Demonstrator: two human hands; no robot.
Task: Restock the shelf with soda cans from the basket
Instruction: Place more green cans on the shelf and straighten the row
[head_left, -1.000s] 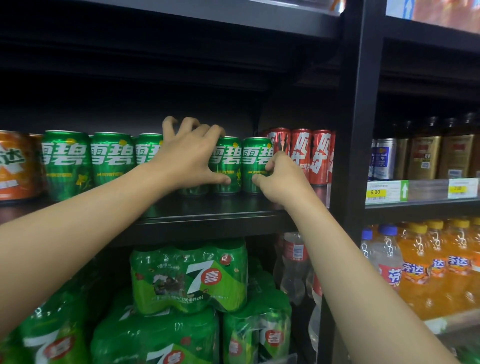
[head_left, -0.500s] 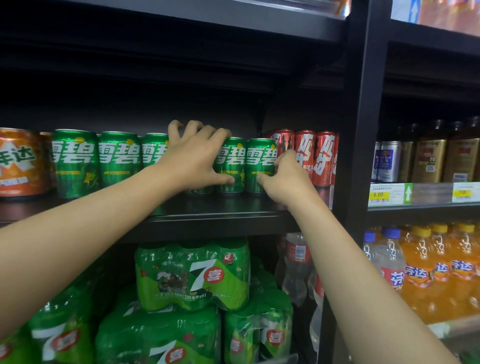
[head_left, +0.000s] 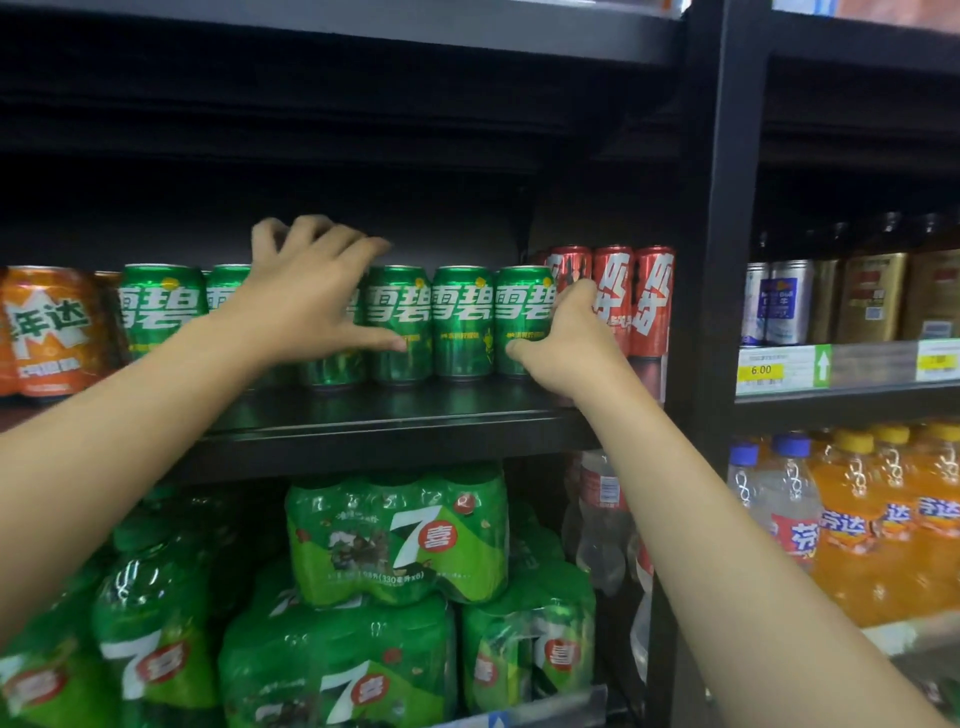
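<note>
A row of green soda cans (head_left: 462, 322) stands along the black shelf (head_left: 395, 415). My left hand (head_left: 306, 301) reaches over the row, fingers spread above the can tops, palm on a mostly hidden green can (head_left: 332, 370), thumb across its neighbour. At the row's right end my right hand (head_left: 569, 345) grips the last green can (head_left: 522, 312), thumb low at its front and fingers between it and the red cans (head_left: 613, 291). The basket is out of view.
Orange cans (head_left: 47, 327) stand at the left end of the shelf. Green shrink-wrapped can packs (head_left: 400, 540) fill the shelf below. A black upright post (head_left: 722, 260) separates a bay with gold cans (head_left: 872, 296), price tags and orange bottles (head_left: 852, 525).
My left hand has slid left and lifted slightly, uncovering one more green can. My right hand stays on the end can, its fingers now further up that can's right side.
</note>
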